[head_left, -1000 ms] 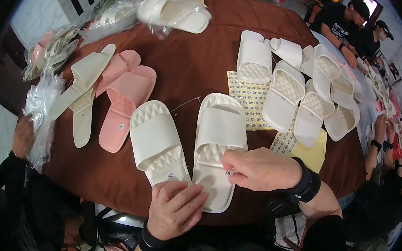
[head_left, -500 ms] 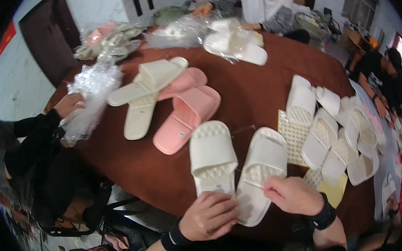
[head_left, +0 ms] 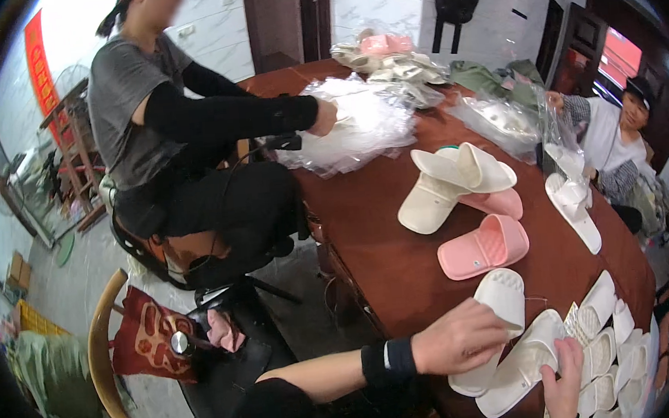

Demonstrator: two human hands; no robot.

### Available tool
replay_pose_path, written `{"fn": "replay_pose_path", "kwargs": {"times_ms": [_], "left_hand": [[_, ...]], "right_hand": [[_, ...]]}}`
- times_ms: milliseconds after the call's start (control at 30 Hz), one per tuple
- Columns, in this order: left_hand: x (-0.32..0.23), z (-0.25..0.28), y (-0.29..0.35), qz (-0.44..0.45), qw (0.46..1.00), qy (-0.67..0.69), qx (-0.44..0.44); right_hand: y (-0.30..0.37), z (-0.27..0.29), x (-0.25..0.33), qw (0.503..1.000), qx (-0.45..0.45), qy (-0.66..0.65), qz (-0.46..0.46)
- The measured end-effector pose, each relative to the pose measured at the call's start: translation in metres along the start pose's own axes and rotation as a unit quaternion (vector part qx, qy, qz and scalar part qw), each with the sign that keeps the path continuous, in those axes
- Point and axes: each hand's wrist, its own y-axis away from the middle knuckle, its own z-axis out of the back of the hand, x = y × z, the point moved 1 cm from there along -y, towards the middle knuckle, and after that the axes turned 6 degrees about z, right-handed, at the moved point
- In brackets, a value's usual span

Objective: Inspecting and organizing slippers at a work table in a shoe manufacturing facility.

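Observation:
Two white slide slippers lie side by side on the brown-covered table, toes pointing away from me. My left hand (head_left: 461, 338) is over the left slipper (head_left: 502, 298), its fingers curled together and hiding part of the footbed; anything pinched in them is out of sight. Beside the strap of the right slipper (head_left: 513, 376), my right hand (head_left: 565, 379) is at the slipper's outer edge, thumb and fingers apart. Just beyond are a pink slipper (head_left: 472, 255) and, farther off, white slippers (head_left: 432, 201) stacked crosswise over another pink one.
More white slippers (head_left: 601, 357) crowd the table at right. On the left, a seated co-worker (head_left: 143, 122) handles clear plastic bags (head_left: 367, 128). Across the table another person (head_left: 615, 136) holds a clear bag near white slippers (head_left: 573, 210). A wooden chair (head_left: 103, 345) stands at lower left.
My view has swung left, bringing the seated co-worker into full view. My left hand has shifted up over the left slipper. My right hand's thumb and fingers have parted.

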Motion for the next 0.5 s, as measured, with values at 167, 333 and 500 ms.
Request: {"fn": "replay_pose_path", "kwargs": {"times_ms": [167, 333, 500], "left_hand": [[0.053, 0.009, 0.013, 0.101, 0.990, -0.064, -0.070], [0.074, 0.012, 0.030, 0.227, 0.969, 0.010, -0.101], [0.067, 0.019, 0.029, 0.203, 0.975, -0.039, -0.085]], "right_hand": [[0.013, -0.008, -0.015, 0.996, 0.062, 0.040, -0.056], [-0.005, 0.006, 0.017, 0.987, 0.068, 0.141, -0.046], [-0.027, 0.027, 0.028, 0.980, 0.006, 0.197, 0.010]]}}
